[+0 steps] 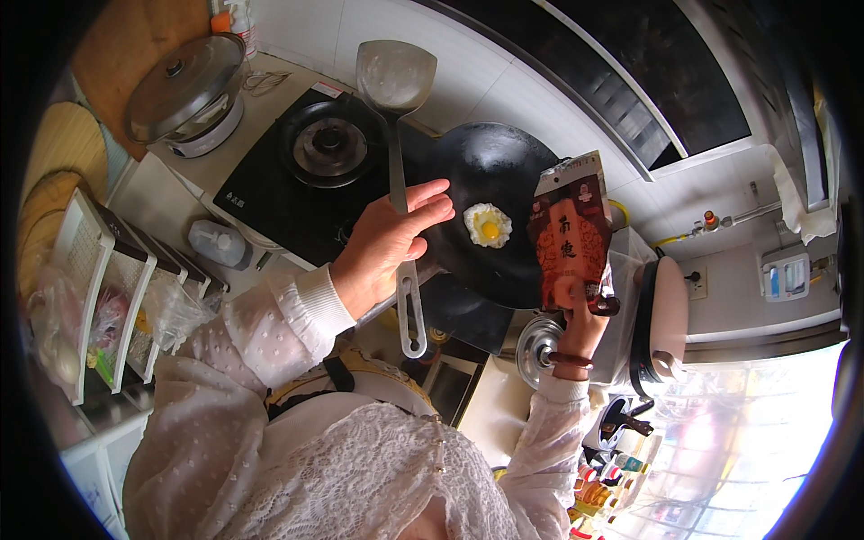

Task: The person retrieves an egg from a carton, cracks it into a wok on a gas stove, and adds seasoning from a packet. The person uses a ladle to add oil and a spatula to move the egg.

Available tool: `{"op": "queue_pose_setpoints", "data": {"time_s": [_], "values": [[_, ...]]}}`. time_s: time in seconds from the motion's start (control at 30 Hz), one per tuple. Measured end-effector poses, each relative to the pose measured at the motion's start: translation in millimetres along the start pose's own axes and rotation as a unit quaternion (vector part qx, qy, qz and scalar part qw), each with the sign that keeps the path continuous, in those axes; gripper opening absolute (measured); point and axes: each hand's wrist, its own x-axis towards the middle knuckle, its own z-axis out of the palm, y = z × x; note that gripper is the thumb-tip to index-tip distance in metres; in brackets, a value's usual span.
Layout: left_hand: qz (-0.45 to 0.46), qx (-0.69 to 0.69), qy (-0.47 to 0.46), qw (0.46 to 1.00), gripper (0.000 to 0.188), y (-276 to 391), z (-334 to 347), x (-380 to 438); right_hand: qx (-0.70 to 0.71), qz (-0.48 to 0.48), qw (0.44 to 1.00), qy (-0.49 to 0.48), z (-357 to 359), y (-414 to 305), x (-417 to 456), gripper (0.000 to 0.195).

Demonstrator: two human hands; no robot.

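Observation:
My left hand (386, 236) holds a metal wok spatula (398, 165) by its handle, with some fingers stretched out over the wok. The broad blade points away from me, above the gap between burner and wok. A dark wok (496, 162) sits on the right side of the stove. In it lies one fried egg (488, 225), its white set at the rim and its yolk yellow and whole. At the wok's right edge my right hand (582, 324) grips a red and brown seasoning packet (572, 236) from below. The packet stands upright and bears writing; whether its top is cut cannot be seen.
An unused gas burner (331, 138) is on the left of the black cooktop (270, 182). Beyond it stands a lidded electric pot (185, 88). A metal lid (540, 347) and a pink appliance (668, 324) are at right. Several bottles (597, 496) stand lower right; a white rack (101, 270) is left.

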Motion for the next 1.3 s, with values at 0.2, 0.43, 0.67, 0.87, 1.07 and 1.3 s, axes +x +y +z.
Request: {"op": "queue_pose_setpoints", "data": {"time_s": [0.2, 0.43, 0.67, 0.87, 1.07, 1.3], "values": [[0.0, -0.006, -0.001, 1.0, 0.056, 0.0, 0.0, -1.0, -0.004, 0.028, 0.999, 0.017, 9.0, -11.9, -1.4, 0.038], [-0.012, -0.001, 0.0, 1.0, 0.055, -0.6, 0.5, -0.7, -0.002, 0.001, 1.0, 0.025, 4.4, -2.0, -2.9, 0.039], [-0.013, -0.001, 0.005, 1.0, 0.055, 0.8, 1.2, 0.3, -0.006, -0.004, 1.0, 0.013, 3.8, -4.0, -1.9, 0.04], [-0.007, -0.02, -0.006, 1.0, 0.054, -5.2, 3.0, 6.0, -0.017, 0.018, 1.0, 0.01, 6.8, -3.1, -2.3, 0.034], [-0.001, -0.049, -0.004, 0.999, 0.052, -30.9, 15.6, 37.4, 0.043, 0.048, 0.998, 0.025, 9.1, -13.2, -14.4, 0.043], [0.014, -0.06, 0.027, 0.998, 0.051, -61.3, 67.7, 68.8, 0.148, 0.072, 0.985, 0.056, 20.0, -11.0, -35.1, 0.039]]}}
